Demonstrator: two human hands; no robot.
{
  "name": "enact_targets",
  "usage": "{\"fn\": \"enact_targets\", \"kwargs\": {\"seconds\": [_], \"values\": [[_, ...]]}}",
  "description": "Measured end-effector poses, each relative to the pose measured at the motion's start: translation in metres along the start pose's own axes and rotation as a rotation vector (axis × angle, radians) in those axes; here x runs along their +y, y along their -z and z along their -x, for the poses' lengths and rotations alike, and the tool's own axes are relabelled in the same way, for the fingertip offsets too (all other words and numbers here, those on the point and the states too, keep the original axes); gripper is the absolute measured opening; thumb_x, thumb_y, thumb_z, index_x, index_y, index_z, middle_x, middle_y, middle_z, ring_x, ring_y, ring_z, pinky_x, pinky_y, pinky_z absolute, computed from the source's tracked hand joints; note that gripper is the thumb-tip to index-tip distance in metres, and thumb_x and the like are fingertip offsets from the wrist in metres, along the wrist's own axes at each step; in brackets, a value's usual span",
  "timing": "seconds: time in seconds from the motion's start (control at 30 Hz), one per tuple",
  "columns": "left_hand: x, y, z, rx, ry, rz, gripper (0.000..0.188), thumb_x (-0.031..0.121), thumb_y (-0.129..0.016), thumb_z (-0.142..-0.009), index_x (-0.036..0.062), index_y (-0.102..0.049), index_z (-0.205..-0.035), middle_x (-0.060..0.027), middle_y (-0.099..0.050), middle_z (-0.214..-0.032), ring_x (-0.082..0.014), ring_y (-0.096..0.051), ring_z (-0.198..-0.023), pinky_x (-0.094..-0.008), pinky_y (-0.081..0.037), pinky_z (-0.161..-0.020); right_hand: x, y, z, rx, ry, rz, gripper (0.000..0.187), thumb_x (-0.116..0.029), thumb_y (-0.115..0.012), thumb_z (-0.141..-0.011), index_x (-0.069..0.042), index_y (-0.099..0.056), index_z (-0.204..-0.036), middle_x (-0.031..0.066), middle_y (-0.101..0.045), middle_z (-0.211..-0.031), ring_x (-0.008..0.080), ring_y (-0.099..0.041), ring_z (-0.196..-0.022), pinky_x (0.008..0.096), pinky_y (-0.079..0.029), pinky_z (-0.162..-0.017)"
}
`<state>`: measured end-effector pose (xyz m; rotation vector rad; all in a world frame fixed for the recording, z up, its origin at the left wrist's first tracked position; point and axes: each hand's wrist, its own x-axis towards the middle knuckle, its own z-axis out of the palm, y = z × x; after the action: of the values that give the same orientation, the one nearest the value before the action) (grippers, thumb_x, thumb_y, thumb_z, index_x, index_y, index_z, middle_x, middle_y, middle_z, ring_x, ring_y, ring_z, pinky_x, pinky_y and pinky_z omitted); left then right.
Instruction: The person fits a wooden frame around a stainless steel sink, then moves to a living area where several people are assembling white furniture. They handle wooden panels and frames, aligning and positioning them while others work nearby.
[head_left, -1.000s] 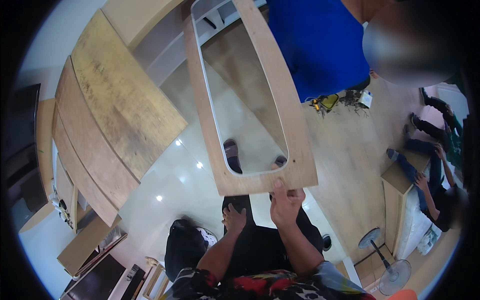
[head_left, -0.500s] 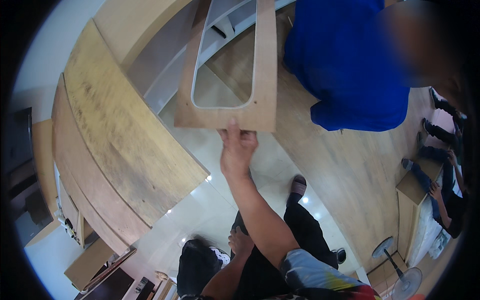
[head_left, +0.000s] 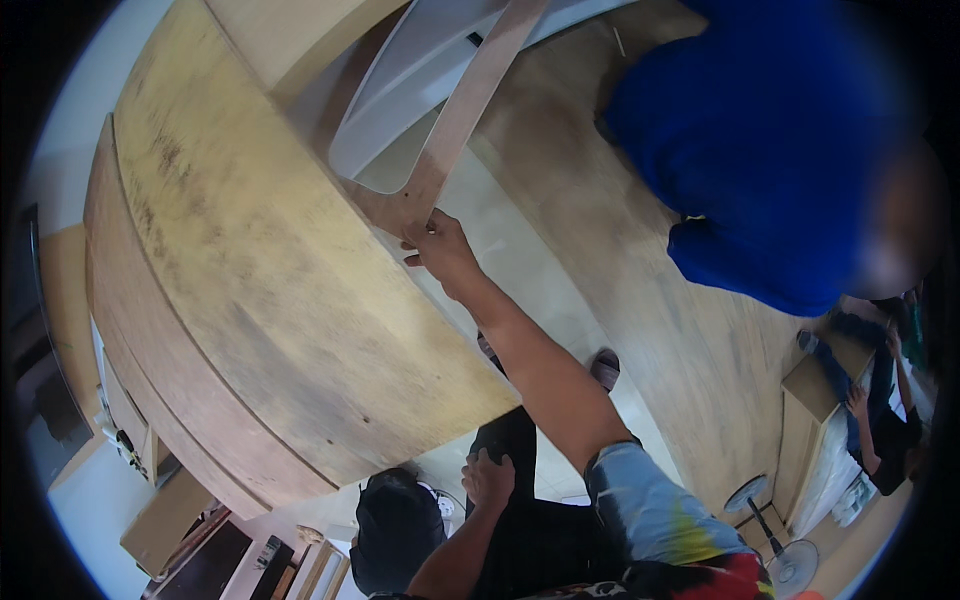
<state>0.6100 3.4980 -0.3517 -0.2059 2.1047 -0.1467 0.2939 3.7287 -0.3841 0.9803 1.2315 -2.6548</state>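
Note:
My right hand [head_left: 445,255] reaches forward and grips the near corner of a thin wooden panel [head_left: 455,140] that has a large rounded cutout. The panel is tilted, and its left end meets the edge of a big yellowish, dark-stained board [head_left: 270,280]; I cannot tell whether they touch. Through the cutout, white furniture parts show. My left hand [head_left: 487,480] rests on my dark trouser leg with its fingers loosely bent over it, holding nothing.
A person in a blue shirt [head_left: 740,170] bends over a wood-grain surface [head_left: 690,370] at right. More boards [head_left: 150,320] lie beyond the yellowish one. A standing fan [head_left: 770,530] and a seated person [head_left: 885,420] are at lower right. A black bag-like thing [head_left: 398,530] is near my left arm.
My right hand has swung the panel left and tilted it toward the yellowish board. That board looks larger and closer. The blue-shirted person appears lower and further right. My left hand stays on my leg.

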Motion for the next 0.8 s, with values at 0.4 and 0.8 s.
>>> {"fn": "enact_targets", "kwargs": {"seconds": [0.4, 0.8], "values": [[-0.002, 0.004, 0.002, -0.009, 0.028, 0.070, 0.053, 0.039, -0.065, -0.087, 0.0039, -0.062, -0.127, -0.0195, -0.055, -0.135, -0.0395, -0.053, -0.123, -0.0503, -0.046, -0.100, -0.030, -0.008, -0.096, -0.181, 0.244, 0.443, 0.072, -0.020, -0.066, -0.091, 0.004, -0.033, -0.151, 0.0279, -0.050, -0.145, 0.0353, -0.054, -0.129, 0.0405, -0.045, -0.107], [-0.052, -0.117, 0.118, -0.130, -0.103, 0.617, 0.081, 0.052, -0.059, -0.091, 0.0036, -0.035, -0.152, -0.0300, -0.039, -0.151, -0.0459, -0.042, -0.138, -0.0513, -0.038, -0.113, 0.079, 0.284, 0.473, -0.091, -0.199, 1.453, 0.040, -0.031, -0.065, -0.090, -0.002, -0.067, -0.117, 0.0220, -0.070, -0.110, 0.0364, -0.067, -0.107, 0.0444, -0.052, -0.094]]}}
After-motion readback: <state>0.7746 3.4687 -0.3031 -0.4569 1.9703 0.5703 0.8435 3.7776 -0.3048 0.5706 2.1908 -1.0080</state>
